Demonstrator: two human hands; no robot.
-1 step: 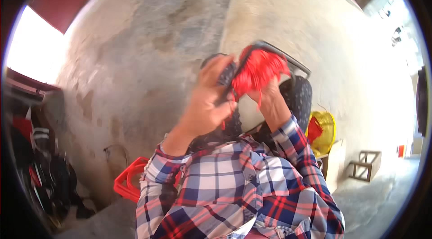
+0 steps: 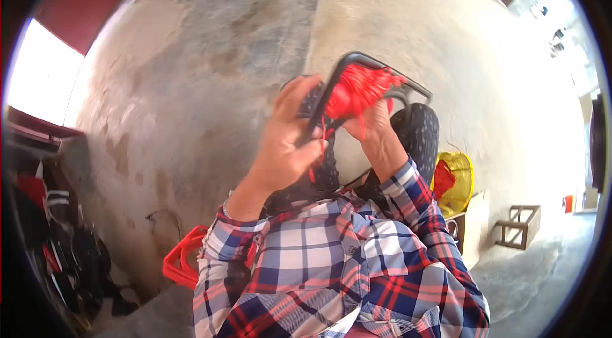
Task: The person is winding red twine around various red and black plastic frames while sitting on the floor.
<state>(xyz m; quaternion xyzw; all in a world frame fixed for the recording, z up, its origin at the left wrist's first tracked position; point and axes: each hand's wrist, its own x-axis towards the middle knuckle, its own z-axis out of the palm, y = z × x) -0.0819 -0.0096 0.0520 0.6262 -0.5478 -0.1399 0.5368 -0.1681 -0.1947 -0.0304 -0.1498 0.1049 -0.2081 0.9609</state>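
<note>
Above my lap, a black open frame (image 2: 368,59) with rounded corners is held up at a tilt. Bright red cord (image 2: 362,86) is bunched thickly inside it. My left hand (image 2: 288,137) grips the frame's left side, thumb in front and fingers raised and slightly blurred behind. A loose red strand hangs close to that thumb. From below, my right hand (image 2: 373,126) holds the cord bundle near the frame's lower right; its fingertips are partly hidden by the cord.
A yellow basket (image 2: 470,179) with something red inside stands at my right, beside a pale board (image 2: 475,226). Farther right is a small wooden stool frame (image 2: 519,226). A red plastic container (image 2: 182,261) sits at my left. Dark clutter (image 2: 80,245) lines the far left.
The black frame has turned, so its left side and top corner show more plainly. Both hands have shifted slightly left with the frame and cord.
</note>
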